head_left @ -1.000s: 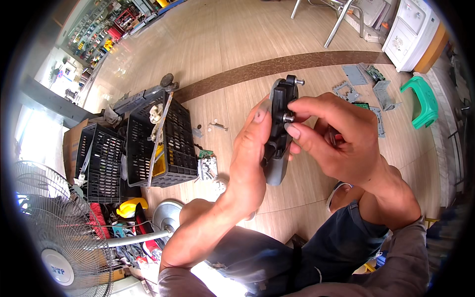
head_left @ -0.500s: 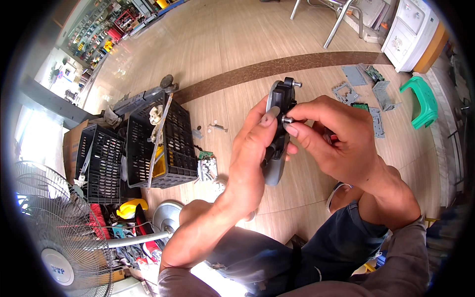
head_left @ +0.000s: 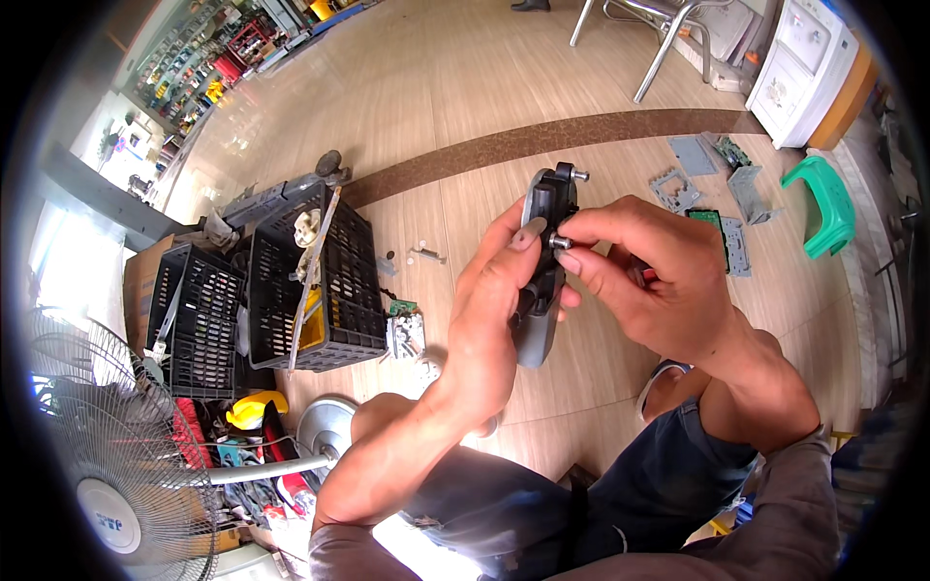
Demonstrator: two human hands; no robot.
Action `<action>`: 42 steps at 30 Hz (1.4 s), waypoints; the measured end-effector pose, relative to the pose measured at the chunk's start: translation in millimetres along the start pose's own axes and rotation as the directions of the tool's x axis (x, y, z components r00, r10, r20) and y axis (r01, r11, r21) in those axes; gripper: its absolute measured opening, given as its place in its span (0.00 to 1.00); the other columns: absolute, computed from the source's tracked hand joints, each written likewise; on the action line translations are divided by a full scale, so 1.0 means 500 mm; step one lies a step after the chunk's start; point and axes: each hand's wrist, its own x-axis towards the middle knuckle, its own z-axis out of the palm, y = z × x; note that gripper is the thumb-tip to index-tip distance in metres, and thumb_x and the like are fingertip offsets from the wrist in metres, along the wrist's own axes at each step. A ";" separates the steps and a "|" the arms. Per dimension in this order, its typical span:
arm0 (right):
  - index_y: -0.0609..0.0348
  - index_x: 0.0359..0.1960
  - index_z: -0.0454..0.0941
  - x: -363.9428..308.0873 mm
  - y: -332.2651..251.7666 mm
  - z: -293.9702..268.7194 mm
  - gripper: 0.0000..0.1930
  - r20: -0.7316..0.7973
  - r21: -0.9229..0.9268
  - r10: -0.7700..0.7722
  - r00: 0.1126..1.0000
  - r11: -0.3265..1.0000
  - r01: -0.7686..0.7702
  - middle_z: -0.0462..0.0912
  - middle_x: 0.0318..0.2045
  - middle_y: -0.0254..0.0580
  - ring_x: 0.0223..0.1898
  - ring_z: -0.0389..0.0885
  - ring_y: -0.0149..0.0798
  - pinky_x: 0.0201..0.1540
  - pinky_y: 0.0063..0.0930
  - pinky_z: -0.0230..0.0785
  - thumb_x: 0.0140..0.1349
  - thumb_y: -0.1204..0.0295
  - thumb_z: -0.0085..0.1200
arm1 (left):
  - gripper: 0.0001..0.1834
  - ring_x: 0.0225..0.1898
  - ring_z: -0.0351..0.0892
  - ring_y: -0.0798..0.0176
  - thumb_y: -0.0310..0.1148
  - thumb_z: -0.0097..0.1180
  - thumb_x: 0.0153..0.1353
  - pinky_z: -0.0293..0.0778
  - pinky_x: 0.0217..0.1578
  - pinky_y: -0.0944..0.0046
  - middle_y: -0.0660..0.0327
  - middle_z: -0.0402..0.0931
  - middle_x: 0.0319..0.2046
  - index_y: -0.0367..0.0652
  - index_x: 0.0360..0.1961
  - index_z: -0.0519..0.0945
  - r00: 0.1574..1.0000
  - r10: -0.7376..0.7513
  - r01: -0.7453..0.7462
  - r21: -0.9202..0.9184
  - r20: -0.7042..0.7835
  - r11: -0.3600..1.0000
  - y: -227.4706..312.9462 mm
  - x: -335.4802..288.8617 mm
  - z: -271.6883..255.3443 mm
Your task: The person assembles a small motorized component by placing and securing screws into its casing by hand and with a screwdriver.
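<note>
My left hand (head_left: pixel 489 310) is wrapped round a long black and grey part (head_left: pixel 548 205), its thumb pressed along the black side. The part is held upright above the floor, between my knees and the open room. From its upper end a small metal stud (head_left: pixel 580 176) sticks out to the right. Thumb and forefinger of my right hand (head_left: pixel 668 271) pinch a second, short silver stud (head_left: pixel 559 241) at the part's middle. The remaining right fingers are curled in, and what lies inside them is hidden. My left fingers cover much of the part's back.
Two black plastic crates (head_left: pixel 339 281) stand at left, near a wire fan (head_left: pixel 126 445). Grey metal plates (head_left: pixel 693 155) and green circuit boards (head_left: pixel 714 221) lie on the floor at right, beside a green stool (head_left: pixel 823 208). A metal-legged chair (head_left: pixel 659 58) stands farther off.
Both hands keep nearly the same hold on the part and the stud. At the top edge, a dark shoe shows more than before.
</note>
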 end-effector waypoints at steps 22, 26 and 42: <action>0.64 0.40 0.83 0.018 0.028 -0.048 0.17 0.128 0.234 0.538 0.833 0.800 -0.552 0.79 0.22 0.30 0.20 0.71 0.21 0.21 0.19 0.63 0.69 0.59 0.55 | 0.34 0.36 0.78 0.66 0.44 0.42 0.63 0.72 0.41 0.66 0.52 0.77 0.48 0.37 0.68 0.63 0.997 0.081 -0.079 0.217 0.000 0.973 0.002 -0.006 0.022; 0.64 0.40 0.83 0.007 0.017 -0.050 0.17 0.117 0.285 0.492 0.863 0.815 -0.504 0.79 0.23 0.31 0.20 0.73 0.22 0.23 0.20 0.66 0.69 0.60 0.55 | 0.35 0.36 0.75 0.67 0.42 0.46 0.62 0.73 0.41 0.67 0.54 0.77 0.47 0.39 0.70 0.62 0.978 0.206 -0.202 0.382 0.030 0.902 -0.006 -0.012 0.013; 0.64 0.41 0.83 -0.013 -0.056 -0.065 0.10 0.052 0.316 0.297 0.953 0.901 -0.298 0.84 0.28 0.33 0.24 0.76 0.21 0.24 0.18 0.68 0.67 0.69 0.58 | 0.41 0.35 0.76 0.66 0.47 0.55 0.58 0.73 0.38 0.66 0.52 0.76 0.48 0.36 0.69 0.61 0.942 0.336 -0.329 0.242 0.016 0.913 -0.004 -0.100 0.059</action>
